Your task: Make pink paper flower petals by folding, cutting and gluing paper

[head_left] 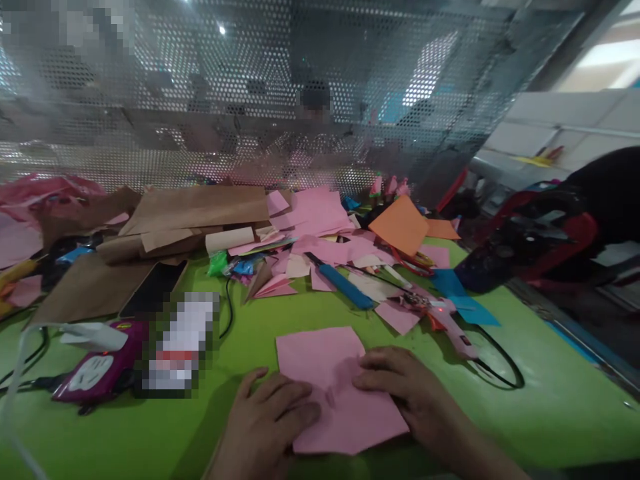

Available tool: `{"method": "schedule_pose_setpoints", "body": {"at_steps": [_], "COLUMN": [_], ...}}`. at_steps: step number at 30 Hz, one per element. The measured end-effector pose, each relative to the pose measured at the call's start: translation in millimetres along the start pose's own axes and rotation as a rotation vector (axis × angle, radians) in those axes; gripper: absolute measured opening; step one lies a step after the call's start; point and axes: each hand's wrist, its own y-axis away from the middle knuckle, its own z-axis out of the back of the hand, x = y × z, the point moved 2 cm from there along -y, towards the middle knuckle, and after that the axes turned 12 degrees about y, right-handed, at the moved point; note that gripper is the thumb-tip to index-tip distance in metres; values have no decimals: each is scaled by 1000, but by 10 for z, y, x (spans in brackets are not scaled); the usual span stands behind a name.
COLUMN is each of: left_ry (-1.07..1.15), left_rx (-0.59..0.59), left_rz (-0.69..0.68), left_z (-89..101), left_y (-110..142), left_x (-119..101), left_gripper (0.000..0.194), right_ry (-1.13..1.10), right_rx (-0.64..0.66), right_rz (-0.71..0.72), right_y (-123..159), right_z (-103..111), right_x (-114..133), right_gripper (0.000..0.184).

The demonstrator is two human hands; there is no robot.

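A pink paper sheet (345, 407) with small creases near its middle lies in front of me, its lower edge slightly off the green table. My left hand (275, 413) holds the sheet's left side, the fingers bent and the thumb on top of the paper. On the right edge, my right hand (410, 393) grips the same sheet with curled fingertips on its upper face; its thumb is hidden. Beyond the sheet lies a blue-handled tool (345, 285). A pink glue gun (453, 327) with a lit red light rests to the right, its cord looping beside it.
Pink paper scraps (320, 213), brown paper (200, 207) and an orange sheet (400, 225) pile up along the back, before a perforated metal panel (250, 133). Left are a purple power strip (95, 373) with a white plug and a dark phone (154, 288). Blue paper (463, 297) lies right.
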Motion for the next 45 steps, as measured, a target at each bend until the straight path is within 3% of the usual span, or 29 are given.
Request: {"method": "schedule_pose_setpoints", "body": {"at_steps": [3, 6, 11, 15, 18, 21, 22, 27, 33, 45], "left_ry": [91, 160, 165, 73, -4, -66, -77, -66, -105, -138], "left_rx": [37, 19, -50, -107, -109, -135, -155, -191, -135, -125], "left_rz": [58, 177, 473, 562, 578, 583, 584, 559, 530, 474], "left_z": [43, 47, 11, 3, -23, -59, -68, -87, -71, -134], "left_y": [-2, -31, -129, -197, -209, -204, -204, -217, -224, -182], "left_x": [10, 11, 49, 127, 179, 179, 170, 133, 156, 266], "left_gripper": [43, 33, 21, 26, 41, 47, 46, 27, 17, 16], "right_ry": [-46, -121, -209, -101, -50, -69, -71, -76, -56, -5], "right_rx": [90, 102, 62, 100, 77, 38, 26, 86, 90, 57], "right_rz": [12, -21, -208, -368, -447, -467, -452, -260, -244, -207], "right_y": [-37, -107, -243, -345, -373, -348, -337, -336, -360, -336], "right_z": [22, 43, 55, 19, -26, -68, -75, -67, -65, -121], "right_x": [-40, -41, 19, 44, 31, 14, 13, 39, 15, -31], "right_gripper": [39, 24, 15, 18, 5, 45, 49, 17, 19, 21]}}
